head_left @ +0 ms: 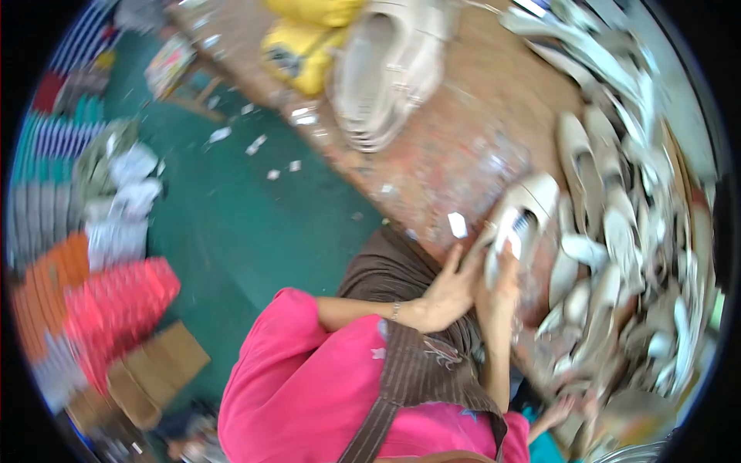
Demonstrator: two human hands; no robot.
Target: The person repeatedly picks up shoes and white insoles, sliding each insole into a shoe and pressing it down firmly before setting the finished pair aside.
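A cream slip-on shoe [538,193] rests at the table's near edge, its toe pointing to the far right. My left hand [451,289] grips it along the left side near the heel, thumb and fingers against the upper. At the heel opening is my right hand [502,285], its fingertips closed on the shoe's edge beside a white lining or insole [515,231]. Whether that white piece is loose cannot be made out. A small white paper piece [458,224] lies on the worn brown table [478,100], left of the shoe.
Many pale shoes [583,170] are heaped along the right. Nested cream shoes [386,77] and yellow bundles [305,54] stand at the far side. Another person's hands [567,413] work at lower right. Red stacks [120,309] and a cardboard box [158,374] sit on the green floor.
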